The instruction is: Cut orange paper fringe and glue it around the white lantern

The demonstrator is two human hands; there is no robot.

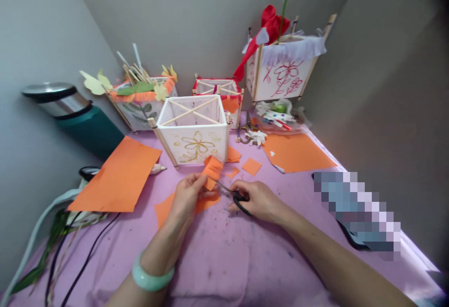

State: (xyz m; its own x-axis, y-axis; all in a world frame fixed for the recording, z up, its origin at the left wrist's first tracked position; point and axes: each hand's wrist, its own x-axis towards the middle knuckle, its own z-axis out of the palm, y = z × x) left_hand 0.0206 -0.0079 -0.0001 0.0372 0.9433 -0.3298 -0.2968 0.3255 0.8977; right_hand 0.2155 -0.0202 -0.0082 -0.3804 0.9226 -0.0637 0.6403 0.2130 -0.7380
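Observation:
My left hand [187, 196] pinches a small strip of orange paper [212, 169] with several slits cut along its side. In my right hand [257, 200] is a pair of black-handled scissors [241, 199], fingers through the loops, blades pointing left at the paper. Whether the blades are parted is too small to tell. Beneath my left hand lies a larger orange paper piece [164, 210]. Just beyond both hands stands a white box lantern [196, 146] with a yellow flower drawing and wooden sticks at its corners. A small orange square [251, 166] rests to its right.
Orange sheets lie at left [115, 176] and right [298, 153]. A teal bottle [93, 127] leans at far left above cables [93, 246]. More decorated boxes stand behind, one with purple fringe [293, 51]. A blurred phone [354, 213] lies right, and markers [277, 117] at the back.

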